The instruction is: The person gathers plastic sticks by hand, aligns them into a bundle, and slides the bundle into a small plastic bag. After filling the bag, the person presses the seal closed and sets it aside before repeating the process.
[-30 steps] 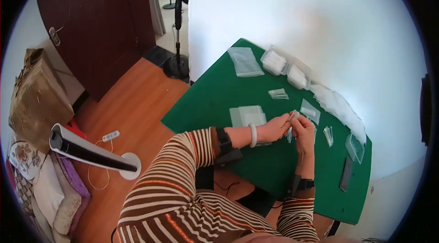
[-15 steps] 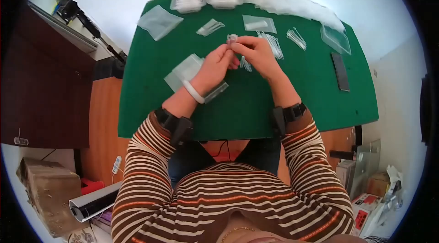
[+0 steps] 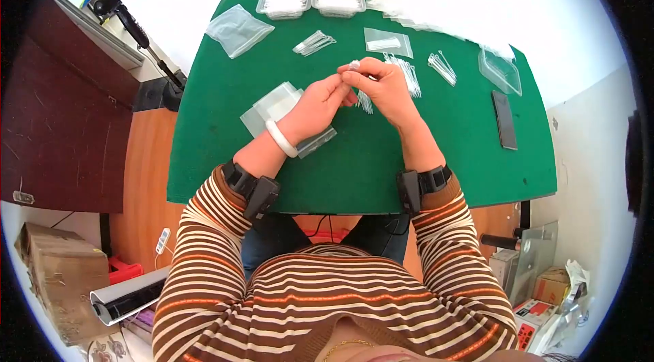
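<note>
Over the middle of the green table my left hand [image 3: 321, 104] is closed, its fingertips meeting those of my right hand [image 3: 383, 88]. Between them is a small bundle of thin looped sticks [image 3: 354, 64], mostly hidden by the fingers, with its pale end showing at the top. My right thumb and fingers pinch that end. Just below the right hand lie more thin sticks [image 3: 366, 103], and a larger pile of looped sticks [image 3: 411, 77] spreads behind it. Clear plastic bags [image 3: 264, 108] lie under my left forearm.
Two clear tubs [image 3: 286, 13] of white sticks stand at the back edge. Small looped-stick groups [image 3: 315, 43] [image 3: 443, 69], a filled small bag [image 3: 388, 42], a large bag [image 3: 238, 31], an open clear box [image 3: 499, 72] and a dark phone [image 3: 504, 120] lie around.
Both hands have shifted slightly down, and the right fingers now cover more of the bundle's looped end. The camera view has moved a little.
</note>
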`<state>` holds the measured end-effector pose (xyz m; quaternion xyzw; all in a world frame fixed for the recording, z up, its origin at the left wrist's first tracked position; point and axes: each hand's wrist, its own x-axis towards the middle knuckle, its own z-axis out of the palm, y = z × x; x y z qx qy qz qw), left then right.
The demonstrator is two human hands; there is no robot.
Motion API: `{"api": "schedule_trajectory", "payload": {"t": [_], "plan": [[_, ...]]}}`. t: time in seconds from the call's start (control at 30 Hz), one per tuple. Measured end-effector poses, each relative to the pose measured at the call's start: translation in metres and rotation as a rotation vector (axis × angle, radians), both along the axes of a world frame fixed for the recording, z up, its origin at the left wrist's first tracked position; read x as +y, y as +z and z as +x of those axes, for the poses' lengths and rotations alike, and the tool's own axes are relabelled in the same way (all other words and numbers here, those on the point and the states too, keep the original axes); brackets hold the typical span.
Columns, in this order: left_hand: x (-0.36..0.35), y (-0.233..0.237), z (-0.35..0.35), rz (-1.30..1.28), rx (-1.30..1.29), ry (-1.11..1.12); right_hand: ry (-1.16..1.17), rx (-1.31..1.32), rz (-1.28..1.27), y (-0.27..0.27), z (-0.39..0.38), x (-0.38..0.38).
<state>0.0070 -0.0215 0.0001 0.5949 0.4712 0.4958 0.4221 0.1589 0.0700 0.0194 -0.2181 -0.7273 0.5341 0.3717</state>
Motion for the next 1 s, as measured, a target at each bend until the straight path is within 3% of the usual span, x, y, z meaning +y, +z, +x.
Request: {"api": "schedule_trajectory", "payload": {"t": [0.07, 0.2, 0.3, 0.33, 0.43, 0.6, 0.7, 0.87, 0.97, 1.0], "plan": [[0.002, 0.001, 0.000, 0.048, 0.035, 0.034, -0.008, 0.002, 0.083, 0.003, -0.002, 0.003], [0.006, -0.013, 0.000, 0.161, -0.112, 0.241, -0.077, 0.003, -0.061, 0.003, 0.001, -0.001], [0.010, -0.015, -0.004, 0.220, -0.076, 0.274, -0.022, -0.313, 0.095, -0.013, -0.002, 0.006], [0.008, -0.013, -0.005, 0.220, -0.074, 0.273, -0.023, -0.311, 0.096, -0.012, -0.003, 0.005], [0.006, -0.007, -0.005, 0.350, 0.153, 0.267, -0.089, -0.181, 0.128, -0.008, -0.003, 0.004], [0.007, -0.012, -0.004, 0.450, 0.361, 0.236, -0.033, -0.302, 0.124, -0.026, -0.003, 0.010], [0.000, 0.005, 0.012, 0.321, -0.201, 0.337, -0.050, -0.180, 0.029, -0.005, -0.002, 0.002], [0.000, 0.000, 0.004, 0.035, -0.296, 0.241, -0.015, -0.091, -0.228, 0.005, 0.005, 0.005], [-0.002, 0.005, -0.002, -0.197, -0.381, -0.070, -0.010, -0.095, -0.254, 0.010, 0.008, 0.004], [-0.002, 0.005, -0.002, -0.200, -0.378, -0.076, -0.015, -0.092, -0.257, 0.009, 0.009, 0.003]]}}
